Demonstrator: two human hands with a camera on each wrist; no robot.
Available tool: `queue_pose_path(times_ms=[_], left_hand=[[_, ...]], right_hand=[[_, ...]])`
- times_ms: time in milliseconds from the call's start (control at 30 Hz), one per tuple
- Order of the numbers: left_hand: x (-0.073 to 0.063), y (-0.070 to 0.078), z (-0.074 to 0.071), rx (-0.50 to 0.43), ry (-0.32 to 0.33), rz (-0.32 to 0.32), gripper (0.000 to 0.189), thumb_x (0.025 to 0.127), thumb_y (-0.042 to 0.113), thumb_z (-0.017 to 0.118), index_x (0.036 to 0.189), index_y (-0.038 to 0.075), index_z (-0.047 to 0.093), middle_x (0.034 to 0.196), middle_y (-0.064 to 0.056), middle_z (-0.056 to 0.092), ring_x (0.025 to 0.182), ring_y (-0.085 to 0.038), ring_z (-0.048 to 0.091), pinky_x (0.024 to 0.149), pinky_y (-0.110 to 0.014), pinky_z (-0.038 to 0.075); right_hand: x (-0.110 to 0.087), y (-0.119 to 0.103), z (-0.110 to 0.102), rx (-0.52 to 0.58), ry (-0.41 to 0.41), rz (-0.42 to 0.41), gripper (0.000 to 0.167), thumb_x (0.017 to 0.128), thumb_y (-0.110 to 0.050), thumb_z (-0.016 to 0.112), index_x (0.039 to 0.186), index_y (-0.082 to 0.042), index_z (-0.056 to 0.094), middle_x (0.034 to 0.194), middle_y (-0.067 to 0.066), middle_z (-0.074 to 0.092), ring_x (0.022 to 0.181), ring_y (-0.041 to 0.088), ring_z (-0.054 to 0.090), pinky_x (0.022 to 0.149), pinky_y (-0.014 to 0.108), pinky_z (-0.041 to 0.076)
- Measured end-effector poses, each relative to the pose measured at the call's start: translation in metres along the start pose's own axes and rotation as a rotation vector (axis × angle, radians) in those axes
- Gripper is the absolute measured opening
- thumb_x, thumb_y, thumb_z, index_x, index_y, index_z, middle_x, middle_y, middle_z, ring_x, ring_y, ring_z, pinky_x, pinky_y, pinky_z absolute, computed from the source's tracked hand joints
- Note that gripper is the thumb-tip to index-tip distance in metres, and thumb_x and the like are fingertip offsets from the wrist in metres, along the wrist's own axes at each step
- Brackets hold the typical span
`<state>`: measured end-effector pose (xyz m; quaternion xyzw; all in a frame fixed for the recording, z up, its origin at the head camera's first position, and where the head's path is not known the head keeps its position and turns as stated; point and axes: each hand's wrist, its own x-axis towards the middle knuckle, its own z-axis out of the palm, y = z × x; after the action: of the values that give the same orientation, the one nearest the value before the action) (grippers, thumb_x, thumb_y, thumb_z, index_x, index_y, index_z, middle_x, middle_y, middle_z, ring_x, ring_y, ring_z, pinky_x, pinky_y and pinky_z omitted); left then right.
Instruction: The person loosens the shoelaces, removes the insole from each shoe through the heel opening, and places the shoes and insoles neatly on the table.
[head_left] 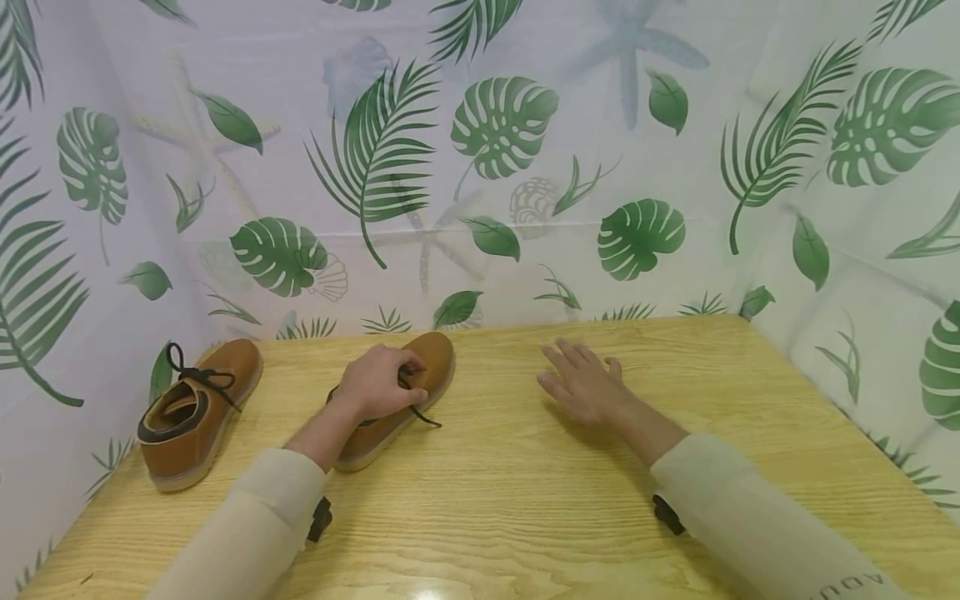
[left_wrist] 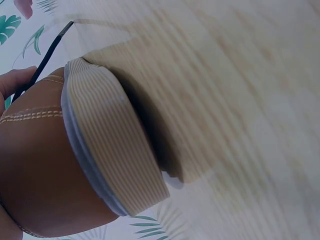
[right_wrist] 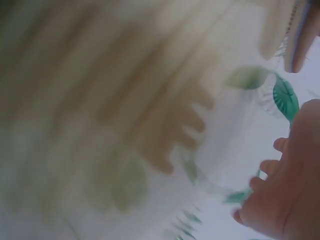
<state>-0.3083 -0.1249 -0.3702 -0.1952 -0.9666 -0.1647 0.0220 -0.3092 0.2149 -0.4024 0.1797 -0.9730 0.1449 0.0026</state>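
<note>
**Two brown shoes and a pair of hands on a wood-grained tabletop**

At far left, the first shoe [head_left: 213, 421] stands upright on the tabletop [head_left: 510, 517], its toe directed away from the person and slightly rightward, its dark laces [head_left: 201, 377] tied in a bow. Right of it and well apart lies the second shoe [head_left: 435, 357], on the left-centre part of the tabletop, toe likewise pointing away and rightward. The left hand [head_left: 378, 383] grips this shoe from above, fingers and thumb bent about its lacing; a loose lace end [left_wrist: 53, 48] projects beside the thumb. The left wrist view shows the ribbed pale sole [left_wrist: 112, 140] edge-on, with dark shadow alongside. Farther right, the right hand [head_left: 585, 383] holds nothing, its fingers spread wide above the tabletop, a finger-shaped shadow visible in the right wrist view. A leaf-printed cloth [head_left: 525, 267] forms the background.
</note>
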Motion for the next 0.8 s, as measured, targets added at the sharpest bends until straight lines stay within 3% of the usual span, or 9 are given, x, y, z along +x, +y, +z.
queue_pose_path(times_ms=[800], left_hand=[[-0.001, 0.002, 0.0, 0.0, 0.01, -0.005, 0.037, 0.086, 0.035, 0.074, 0.12, 0.019, 0.071, 0.116, -0.002, 0.07, 0.115, -0.028, 0.06, 0.087, -0.047, 0.053]], right_hand=[[0.005, -0.027, 0.013, -0.052, 0.013, -0.075, 0.061, 0.106, -0.049, 0.035, 0.157, -0.016, 0.032, 0.166, 0.01, 0.022, 0.152, 0.035, 0.018, 0.111, 0.075, 0.01]])
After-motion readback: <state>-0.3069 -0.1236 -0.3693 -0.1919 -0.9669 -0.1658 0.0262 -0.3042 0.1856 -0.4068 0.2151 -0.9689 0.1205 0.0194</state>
